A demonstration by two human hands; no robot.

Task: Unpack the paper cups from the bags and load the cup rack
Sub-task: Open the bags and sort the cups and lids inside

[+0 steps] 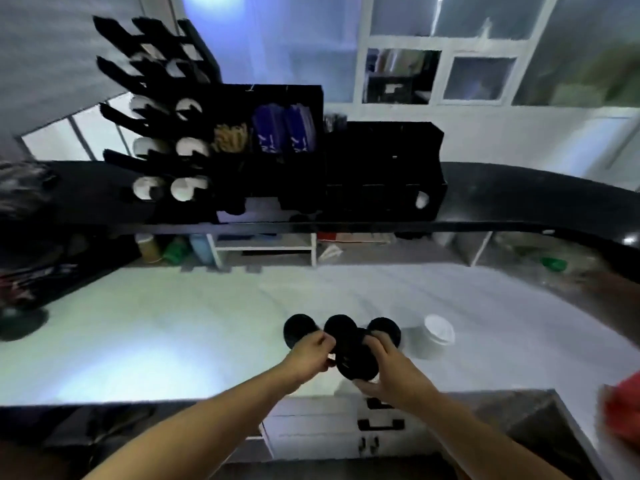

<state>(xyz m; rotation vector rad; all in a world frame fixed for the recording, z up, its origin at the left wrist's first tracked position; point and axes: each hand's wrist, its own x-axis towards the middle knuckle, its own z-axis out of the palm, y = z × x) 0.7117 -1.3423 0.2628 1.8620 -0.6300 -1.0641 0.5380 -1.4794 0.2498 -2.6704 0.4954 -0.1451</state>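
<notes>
Black lids (358,365), perhaps four, at left hand (311,353), right hand (393,370); one cup (437,337)

A café service counter: black cup rack (162,133) holding white cups, beside a condiment organiser (277,140).

Open worktop (156,323) left; white cup (437,336) blocks right

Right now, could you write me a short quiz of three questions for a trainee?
1. True or false: the left hand and the right hand hold nothing.
2. Where does the cup rack stand? A) upper left, on the dark ledge B) in the sink C) on the floor.
3. Fill in: the white cup stands to the ___ of the hands.
Key: 1 false, they hold a black round item; 2 A; 3 right.
</notes>
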